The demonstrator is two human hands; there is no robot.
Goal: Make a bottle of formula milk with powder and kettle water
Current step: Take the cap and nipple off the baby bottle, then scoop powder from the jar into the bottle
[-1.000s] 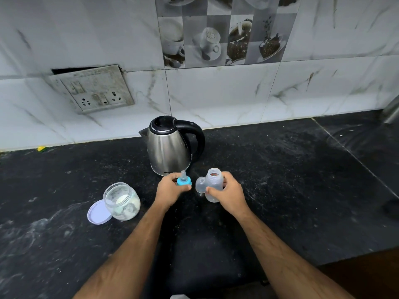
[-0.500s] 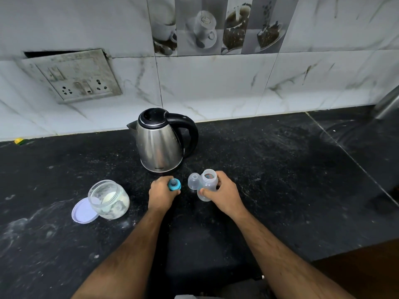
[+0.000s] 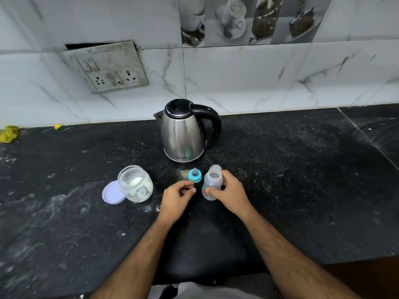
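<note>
A clear baby bottle stands uncapped on the black counter, and my right hand grips it from the right. Its blue teat ring stands on the counter just left of the bottle. My left hand hovers just below the ring with fingers curled and holds nothing. A clear dome cap lies behind the bottle. The steel kettle with a black handle stands behind them. To the left, an open glass jar holds white powder, its lilac lid beside it.
The black stone counter runs to a tiled wall with a switch socket plate at upper left. Yellow scraps lie at the far left by the wall. The counter's front edge is at lower right.
My left hand has let go of the blue teat ring, which now stands on the counter, and has drawn back toward me. My right hand still holds the bottle.
</note>
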